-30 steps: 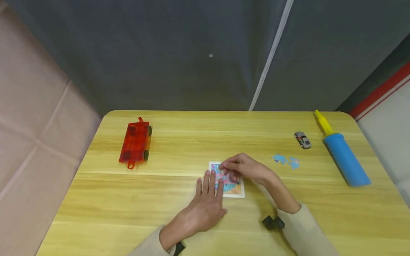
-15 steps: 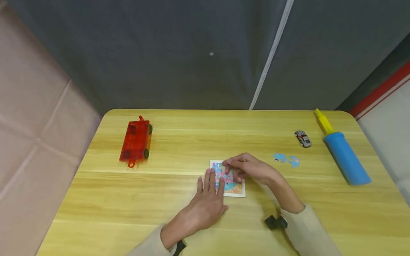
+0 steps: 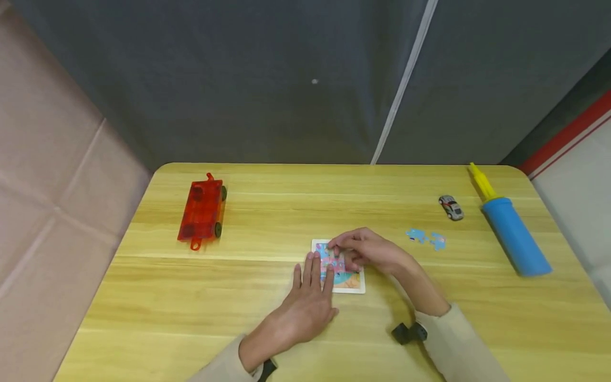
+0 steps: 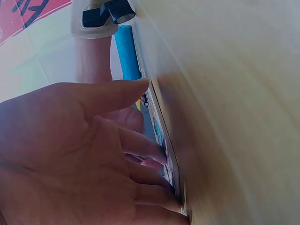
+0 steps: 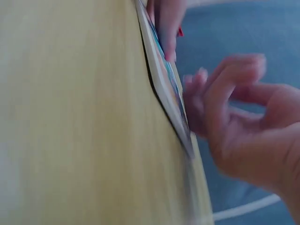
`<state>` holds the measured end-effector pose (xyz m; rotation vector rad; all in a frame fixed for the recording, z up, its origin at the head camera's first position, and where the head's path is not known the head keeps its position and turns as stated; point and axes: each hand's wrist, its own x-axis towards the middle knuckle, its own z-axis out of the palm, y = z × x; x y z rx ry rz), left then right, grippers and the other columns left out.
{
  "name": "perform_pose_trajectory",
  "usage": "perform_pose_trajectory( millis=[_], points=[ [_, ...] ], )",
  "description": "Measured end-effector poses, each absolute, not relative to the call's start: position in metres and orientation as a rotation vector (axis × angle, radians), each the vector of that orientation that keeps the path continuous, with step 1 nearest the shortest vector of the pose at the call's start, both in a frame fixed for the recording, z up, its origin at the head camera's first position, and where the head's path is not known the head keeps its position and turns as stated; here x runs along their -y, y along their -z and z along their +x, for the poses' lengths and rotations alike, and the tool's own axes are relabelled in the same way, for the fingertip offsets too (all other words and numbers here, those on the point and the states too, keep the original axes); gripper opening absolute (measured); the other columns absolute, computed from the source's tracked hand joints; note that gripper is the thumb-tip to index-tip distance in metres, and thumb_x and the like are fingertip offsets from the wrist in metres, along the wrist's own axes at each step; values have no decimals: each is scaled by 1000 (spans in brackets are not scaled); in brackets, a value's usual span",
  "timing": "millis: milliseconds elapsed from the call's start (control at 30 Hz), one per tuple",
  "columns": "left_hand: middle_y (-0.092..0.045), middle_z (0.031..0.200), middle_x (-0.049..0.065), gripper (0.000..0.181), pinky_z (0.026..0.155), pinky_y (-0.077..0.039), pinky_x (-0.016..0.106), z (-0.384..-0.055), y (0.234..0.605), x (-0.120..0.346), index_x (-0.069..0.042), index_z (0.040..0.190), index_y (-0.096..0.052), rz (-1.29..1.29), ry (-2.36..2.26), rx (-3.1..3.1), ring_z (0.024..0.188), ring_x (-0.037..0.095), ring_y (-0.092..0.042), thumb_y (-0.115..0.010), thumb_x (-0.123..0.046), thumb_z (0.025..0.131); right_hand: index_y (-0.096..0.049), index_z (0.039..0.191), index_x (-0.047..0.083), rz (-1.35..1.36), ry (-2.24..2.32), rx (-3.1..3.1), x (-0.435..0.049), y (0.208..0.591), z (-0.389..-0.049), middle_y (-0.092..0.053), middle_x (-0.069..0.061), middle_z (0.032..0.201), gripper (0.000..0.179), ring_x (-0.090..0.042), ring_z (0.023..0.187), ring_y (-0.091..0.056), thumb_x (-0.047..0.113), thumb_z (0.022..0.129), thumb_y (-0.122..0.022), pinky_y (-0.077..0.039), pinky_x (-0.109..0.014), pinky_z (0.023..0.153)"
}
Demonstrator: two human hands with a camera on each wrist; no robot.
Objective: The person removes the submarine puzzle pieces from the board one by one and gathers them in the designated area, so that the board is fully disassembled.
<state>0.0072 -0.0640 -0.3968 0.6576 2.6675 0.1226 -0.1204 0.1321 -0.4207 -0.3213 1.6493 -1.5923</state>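
Observation:
A small jigsaw puzzle (image 3: 350, 290) in a white frame, with a pink and blue picture, lies on the table. My left hand (image 3: 307, 313) is spread flat, its fingertips resting on the puzzle's left part; the left wrist view shows those fingers (image 4: 152, 192) straight along its edge. Over the upper part of the puzzle is my right hand (image 3: 374, 253), fingers bent and fingertips close on the picture. In the right wrist view the right hand (image 5: 248, 126) is blurred, and I cannot tell whether it pinches a piece. Loose blue puzzle pieces (image 3: 417, 236) lie to the right.
A red translucent toy cart (image 3: 201, 210) stands at the left on the wooden table (image 3: 167, 307). A small silver toy car (image 3: 451, 207) and a blue hand pump (image 3: 517, 237) with a yellow nozzle lie at the right. A grey curtain (image 3: 238, 95) hangs behind the table.
My right hand has shifted slightly right and then back left over the puzzle. The left hand stays in place, and the loose pieces have not moved.

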Motion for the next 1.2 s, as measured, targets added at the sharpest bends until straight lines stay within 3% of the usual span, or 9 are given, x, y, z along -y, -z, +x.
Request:
perform_pose_trajectory(
  millis=[200, 533, 800, 1033, 1200],
  points=[
    [-14, 175, 41, 82, 130, -31, 66, 7, 398, 64, 5, 169, -33, 651, -82, -2677, 167, 54, -12, -63, -45, 111, -67, 127, -18, -403, 1452, -1949, -123, 413, -114, -67, -8, 84, 33, -8, 58, -56, 7, 117, -47, -50, -21, 55],
    [-8, 175, 43, 82, 130, -28, 69, 4, 406, 68, 7, 169, -31, 640, -187, -2657, 166, 57, -7, -63, -41, 112, -44, 150, -24, -152, 1739, -1402, -131, 419, -113, -69, -7, 109, 46, -5, 61, -45, 9, 118, -39, -48, -18, 64],
    [-8, 176, 42, 84, 131, -27, 65, 6, 396, 67, 6, 170, -29, 643, -140, -2633, 167, 55, -6, -64, -43, 112, -54, 143, -16, 57, 1892, -1191, -128, 420, -102, -76, -7, 115, 39, -4, 66, -50, 11, 119, -39, -46, -15, 65],
    [-10, 176, 42, 83, 132, -28, 64, 7, 397, 66, 5, 170, -31, 634, -128, -2638, 167, 54, -9, -65, -42, 111, -54, 143, -22, -43, 1832, -1470, -120, 425, -102, -72, -4, 98, 39, -2, 59, -50, 5, 116, -45, -44, -14, 55],
    [-12, 175, 42, 84, 131, -29, 64, 8, 396, 67, 6, 170, -30, 652, -92, -2649, 167, 55, -10, -64, -44, 111, -62, 126, -19, -202, 1642, -1802, -107, 423, -111, -66, -3, 76, 28, -3, 51, -54, 4, 113, -55, -48, -16, 49]
  ],
)
